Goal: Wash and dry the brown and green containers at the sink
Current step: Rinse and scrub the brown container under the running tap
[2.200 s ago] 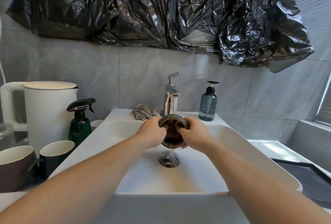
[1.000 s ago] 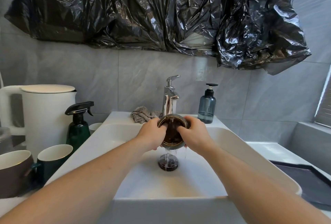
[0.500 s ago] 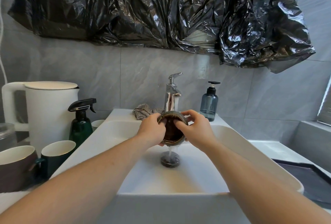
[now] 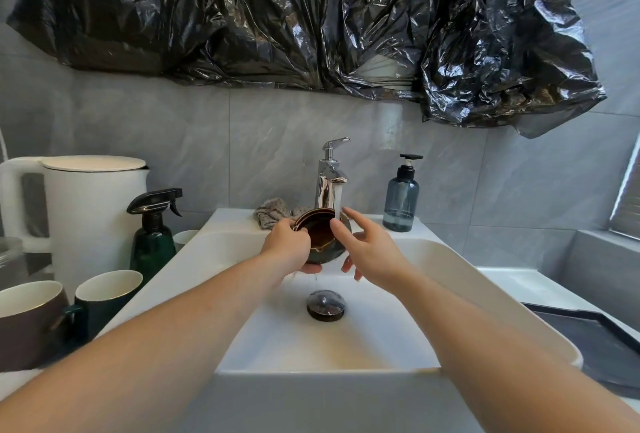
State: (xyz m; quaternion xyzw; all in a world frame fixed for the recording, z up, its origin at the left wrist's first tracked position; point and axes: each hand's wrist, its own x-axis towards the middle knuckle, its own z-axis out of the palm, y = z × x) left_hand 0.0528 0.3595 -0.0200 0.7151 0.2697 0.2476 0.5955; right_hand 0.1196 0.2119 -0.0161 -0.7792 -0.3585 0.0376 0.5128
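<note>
while the left hand (image 4: 289, 245) grips the round brown glazed bowl (image 4: 320, 235) under the chrome tap (image 4: 330, 179), the right hand (image 4: 369, 247) spreads its fingers (image 4: 337, 228) open; no writing is readable.

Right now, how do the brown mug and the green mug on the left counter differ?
The brown mug stands nearest the camera at the left edge and looks wider; the green mug stands behind and to its right, beside the sink, and looks narrower. Their outsides differ: brown against dark green. Both stand upright, with pale insides.
</note>
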